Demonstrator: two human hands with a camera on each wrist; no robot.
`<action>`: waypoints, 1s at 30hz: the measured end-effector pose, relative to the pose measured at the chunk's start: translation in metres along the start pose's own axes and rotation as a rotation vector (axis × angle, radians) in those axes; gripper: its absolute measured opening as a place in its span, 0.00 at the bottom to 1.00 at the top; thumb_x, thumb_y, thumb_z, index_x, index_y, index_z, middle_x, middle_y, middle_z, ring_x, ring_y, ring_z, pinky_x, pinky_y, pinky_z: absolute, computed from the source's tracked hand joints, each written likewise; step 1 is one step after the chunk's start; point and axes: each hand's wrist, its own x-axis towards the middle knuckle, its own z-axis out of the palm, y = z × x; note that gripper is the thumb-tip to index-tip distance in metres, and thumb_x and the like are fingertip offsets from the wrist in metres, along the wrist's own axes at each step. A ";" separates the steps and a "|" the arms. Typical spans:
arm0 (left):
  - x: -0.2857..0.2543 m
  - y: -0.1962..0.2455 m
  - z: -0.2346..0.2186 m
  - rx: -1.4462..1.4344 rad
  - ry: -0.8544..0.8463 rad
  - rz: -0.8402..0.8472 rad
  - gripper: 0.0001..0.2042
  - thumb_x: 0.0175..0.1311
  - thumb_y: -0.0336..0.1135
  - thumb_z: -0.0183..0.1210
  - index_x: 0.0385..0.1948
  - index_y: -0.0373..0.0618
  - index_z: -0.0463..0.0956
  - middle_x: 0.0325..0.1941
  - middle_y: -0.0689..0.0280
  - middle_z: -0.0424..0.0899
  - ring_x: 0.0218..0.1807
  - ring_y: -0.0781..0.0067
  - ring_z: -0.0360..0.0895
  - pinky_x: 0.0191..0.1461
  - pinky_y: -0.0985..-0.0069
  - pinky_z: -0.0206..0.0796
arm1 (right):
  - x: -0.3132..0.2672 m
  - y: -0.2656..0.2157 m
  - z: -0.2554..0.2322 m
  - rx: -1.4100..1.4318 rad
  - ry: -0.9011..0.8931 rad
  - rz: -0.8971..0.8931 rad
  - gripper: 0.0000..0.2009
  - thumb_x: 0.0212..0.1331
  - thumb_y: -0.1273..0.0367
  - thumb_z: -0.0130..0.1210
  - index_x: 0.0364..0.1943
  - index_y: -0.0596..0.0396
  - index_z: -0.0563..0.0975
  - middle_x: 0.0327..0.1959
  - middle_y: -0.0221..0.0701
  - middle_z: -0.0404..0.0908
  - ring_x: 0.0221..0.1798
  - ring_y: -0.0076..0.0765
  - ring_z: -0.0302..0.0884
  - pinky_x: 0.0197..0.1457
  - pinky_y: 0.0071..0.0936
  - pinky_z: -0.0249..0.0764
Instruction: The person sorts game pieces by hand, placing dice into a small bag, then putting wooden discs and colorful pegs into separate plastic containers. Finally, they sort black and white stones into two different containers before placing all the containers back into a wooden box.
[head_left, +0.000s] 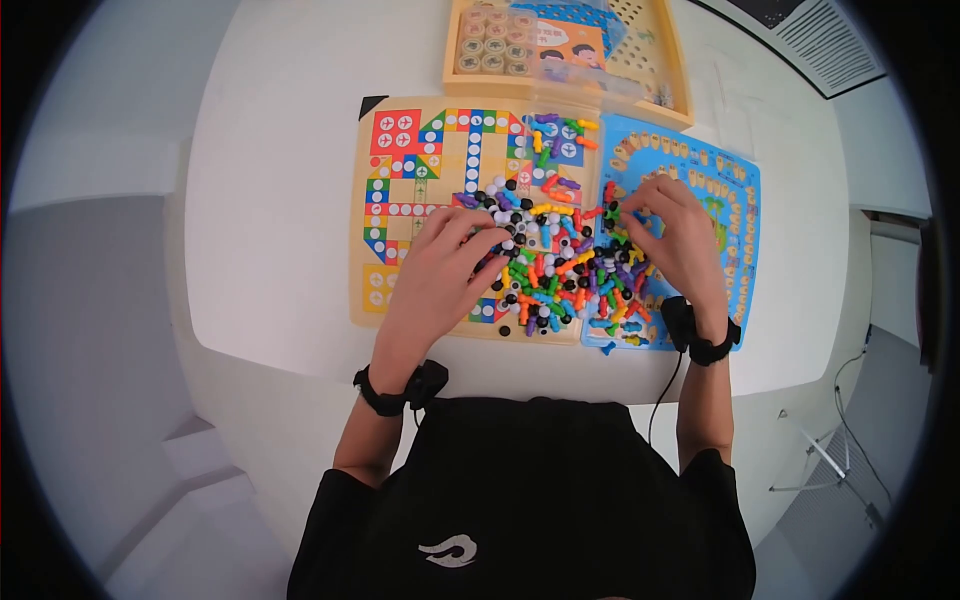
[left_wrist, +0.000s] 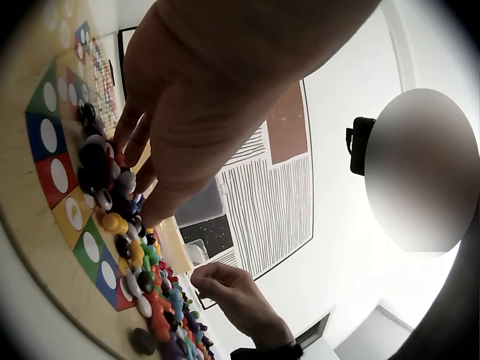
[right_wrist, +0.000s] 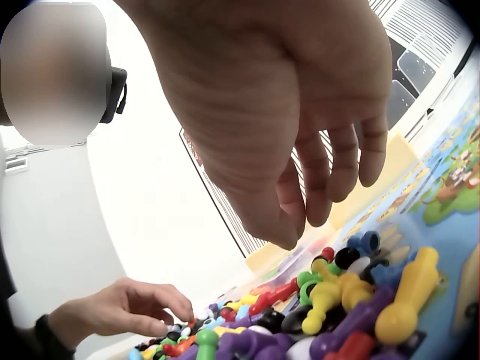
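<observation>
Both hands work the pile of game pieces [head_left: 560, 270]: left hand [head_left: 445, 265] fingers curled down into it, right hand [head_left: 675, 230] apparently pinching one, though unclear. Sorting seems underway; next, lifting cleanly.

The person wears a black short-sleeved shirt [head_left: 520, 500] with a small white emblem [head_left: 448, 551], black wrist straps [head_left: 385, 400] carrying cameras, and a thin black cable [head_left: 662, 392].

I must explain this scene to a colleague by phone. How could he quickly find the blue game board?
Start at the white round table. Two flat boards lie side by side under the pile of pegs; the blue game board is the right one, beneath the right hand. Its neighbour is yellow.
</observation>
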 end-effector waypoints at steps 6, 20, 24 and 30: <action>0.002 0.003 0.003 -0.005 -0.012 0.060 0.12 0.62 0.31 0.69 0.46 0.45 0.84 0.50 0.66 0.81 0.57 0.56 0.75 0.63 0.62 0.70 | 0.004 -0.002 0.017 -0.009 -0.074 -0.127 0.10 0.52 0.72 0.72 0.38 0.55 0.85 0.38 0.33 0.79 0.46 0.45 0.77 0.49 0.40 0.75; 0.003 0.009 0.005 -0.001 -0.011 0.158 0.12 0.61 0.30 0.69 0.47 0.46 0.85 0.50 0.67 0.81 0.55 0.58 0.75 0.60 0.61 0.72 | 0.023 0.013 0.007 0.090 0.008 -0.080 0.08 0.57 0.73 0.69 0.38 0.59 0.81 0.41 0.37 0.83 0.44 0.49 0.84 0.47 0.40 0.79; 0.003 0.010 0.005 -0.019 0.007 0.157 0.12 0.61 0.30 0.69 0.47 0.46 0.85 0.50 0.67 0.81 0.55 0.58 0.75 0.60 0.61 0.72 | 0.028 0.009 0.014 0.107 -0.120 -0.002 0.09 0.57 0.74 0.69 0.37 0.60 0.80 0.40 0.38 0.83 0.39 0.48 0.85 0.45 0.38 0.80; -0.001 0.008 0.004 0.018 0.024 0.187 0.11 0.60 0.29 0.70 0.45 0.46 0.85 0.50 0.67 0.81 0.55 0.58 0.75 0.59 0.62 0.73 | 0.030 0.019 0.013 0.215 -0.133 0.078 0.08 0.58 0.76 0.68 0.36 0.61 0.79 0.36 0.37 0.82 0.38 0.38 0.87 0.41 0.31 0.81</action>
